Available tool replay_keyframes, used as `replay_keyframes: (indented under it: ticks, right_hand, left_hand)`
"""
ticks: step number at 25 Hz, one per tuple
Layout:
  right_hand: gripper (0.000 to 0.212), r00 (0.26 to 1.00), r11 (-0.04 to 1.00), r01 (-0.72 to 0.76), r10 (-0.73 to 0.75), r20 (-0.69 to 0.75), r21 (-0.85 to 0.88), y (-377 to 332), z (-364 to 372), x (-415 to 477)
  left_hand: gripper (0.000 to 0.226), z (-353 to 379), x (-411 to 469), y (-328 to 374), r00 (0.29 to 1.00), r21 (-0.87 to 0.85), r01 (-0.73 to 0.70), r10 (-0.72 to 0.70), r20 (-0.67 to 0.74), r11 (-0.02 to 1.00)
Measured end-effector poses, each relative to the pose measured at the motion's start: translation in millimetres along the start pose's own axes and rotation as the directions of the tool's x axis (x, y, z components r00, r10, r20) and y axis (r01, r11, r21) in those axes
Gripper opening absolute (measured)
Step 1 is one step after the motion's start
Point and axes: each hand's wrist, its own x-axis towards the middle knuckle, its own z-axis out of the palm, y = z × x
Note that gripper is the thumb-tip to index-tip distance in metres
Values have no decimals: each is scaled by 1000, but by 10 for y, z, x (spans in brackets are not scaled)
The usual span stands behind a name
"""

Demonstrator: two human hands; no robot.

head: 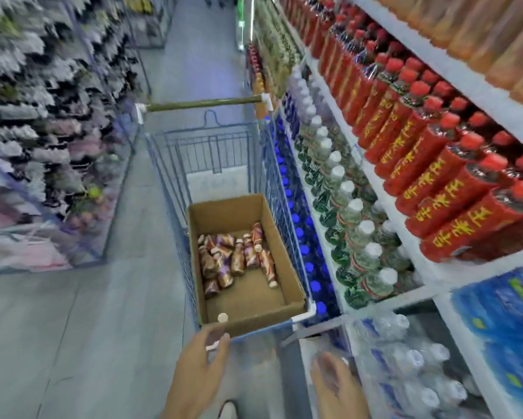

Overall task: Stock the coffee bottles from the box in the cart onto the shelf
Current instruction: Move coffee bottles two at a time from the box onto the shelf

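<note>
Left hand (200, 368): seen nearest, just before the near wall of the box; the fingers are curled, but because of blur it cannot be told whether anything is pinched.
Right hand (336, 385): held with fingers loosely spread and nothing gripped, beside the packs of clear bottles (417, 373) on the lowest level.
Box (254, 320): a plain cardboard box, open at the top, set in the near end of the cart; no print can be made out on it.
Coffee bottles (237, 258): found in the box, lying in a loose heap toward its far half; brown, purple and red labels are seen, the writing too blurred to read. One white cap (222, 316) is seen alone by the near wall.
Cart (169, 164): made of blue wire and parked alongside the shelf, its handle bar (205, 103) at the far end.
Shelf (435, 279): white boards on the right, filled in rows.
Blue pack (502, 322): its print is unreadable.
Green-labelled bottles (355, 231): clear, white-capped.
Red bottles (435, 176): red-capped and marked with yellow characters that are not legible.
</note>
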Motion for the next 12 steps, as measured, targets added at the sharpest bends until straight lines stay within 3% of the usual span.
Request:
replay_keyframes:
  ticks: [2, 3, 7, 12]
  right_hand:
    - [44, 999, 998, -8, 5, -51, -68, -255, 142, 154]
    - [35, 999, 999, 12, -13, -34, -44, -451, 159, 149]
    - [17, 988, 999, 37, -35, 148, -11, -909, 304, 481]
    - [28, 966, 999, 28, -16, 257, -42, -1096, 275, 1130]
  left_hand:
    - [11, -29, 204, -54, 998, -2, 50, -50, -29, 999]
    - [11, -23, 270, -44, 996, -13, 83, -84, -39, 996]
    - [18, 118, 722, 50, 978, -34, 200, -201, -51, 979]
    - [34, 528, 1647, 61, 894, -85, 434, -441, -86, 897]
